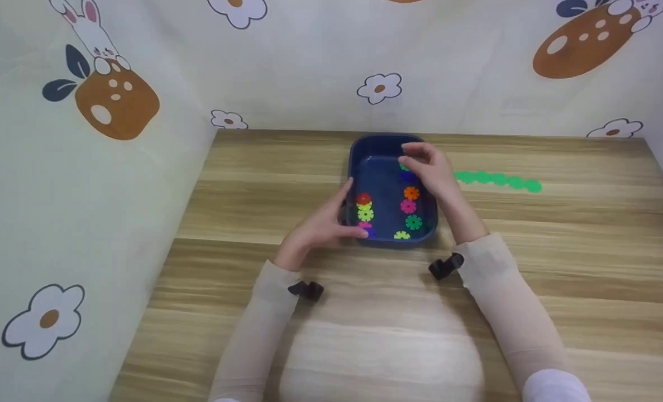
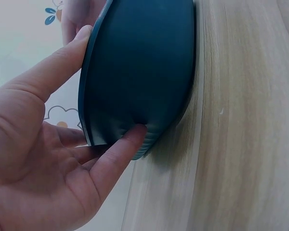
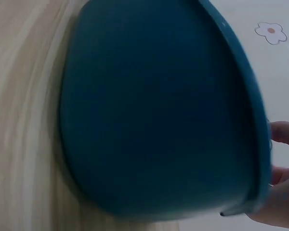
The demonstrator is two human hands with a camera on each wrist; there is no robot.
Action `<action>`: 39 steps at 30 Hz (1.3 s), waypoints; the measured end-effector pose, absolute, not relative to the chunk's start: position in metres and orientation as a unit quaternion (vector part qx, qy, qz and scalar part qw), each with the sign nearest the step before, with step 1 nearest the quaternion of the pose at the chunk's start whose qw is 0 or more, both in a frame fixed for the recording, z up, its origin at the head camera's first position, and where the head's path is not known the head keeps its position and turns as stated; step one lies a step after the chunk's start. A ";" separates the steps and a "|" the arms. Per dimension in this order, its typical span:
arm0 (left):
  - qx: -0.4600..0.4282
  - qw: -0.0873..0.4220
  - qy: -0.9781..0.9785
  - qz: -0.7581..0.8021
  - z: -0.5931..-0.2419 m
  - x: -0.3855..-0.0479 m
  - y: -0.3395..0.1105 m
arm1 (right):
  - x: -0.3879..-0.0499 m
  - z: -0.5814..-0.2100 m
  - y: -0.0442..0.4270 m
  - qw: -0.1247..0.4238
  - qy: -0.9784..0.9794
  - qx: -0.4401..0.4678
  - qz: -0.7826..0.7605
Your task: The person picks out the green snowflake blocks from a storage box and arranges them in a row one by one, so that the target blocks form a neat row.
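A dark blue rectangular bin stands on the wooden table, with flower-shaped plastic discs inside. My left hand holds its left side; in the left wrist view one fingertip is on the rim and another finger presses the ridged outer wall. My right hand reaches over the right rim, thumb and forefinger bent and apart above a green disc and a blue disc. Below these lie an orange disc, a pink disc and a green one. The bin wall hides much of the right hand in the right wrist view.
A row of joined green discs lies on the table right of the bin. More discs, including a red one and a yellow one, sit along the bin's left side. A patterned cloth hangs behind the table.
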State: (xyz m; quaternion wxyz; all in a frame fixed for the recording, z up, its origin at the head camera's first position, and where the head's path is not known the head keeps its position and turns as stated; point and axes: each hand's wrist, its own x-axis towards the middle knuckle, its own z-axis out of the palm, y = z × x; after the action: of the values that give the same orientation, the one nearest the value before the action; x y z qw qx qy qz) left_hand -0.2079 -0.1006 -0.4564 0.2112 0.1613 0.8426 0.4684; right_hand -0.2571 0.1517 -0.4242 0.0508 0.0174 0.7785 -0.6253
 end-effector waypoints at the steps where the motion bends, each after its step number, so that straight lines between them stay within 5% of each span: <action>1: 0.162 0.212 0.842 0.468 -0.457 -0.208 -0.100 | -0.259 -0.426 0.149 0.057 0.786 0.022 -0.615; 13: 0.174 0.214 0.839 0.468 -0.459 -0.207 -0.097 | -0.279 -0.453 0.136 0.121 0.840 0.062 -0.526; 31: 0.193 0.209 0.820 0.496 -0.456 -0.210 -0.103 | -0.276 -0.461 0.117 0.194 0.894 -0.148 -0.376; 39: 0.191 0.209 0.828 0.485 -0.457 -0.209 -0.101 | -0.274 -0.463 0.114 0.191 0.911 -0.164 -0.327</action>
State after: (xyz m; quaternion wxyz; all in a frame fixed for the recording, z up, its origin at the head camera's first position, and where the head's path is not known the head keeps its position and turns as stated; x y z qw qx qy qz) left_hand -0.2093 -0.1014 -0.4567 0.2094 0.1908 0.8275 0.4847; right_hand -0.2739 0.1140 -0.4630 0.1909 -0.1637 0.9110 -0.3269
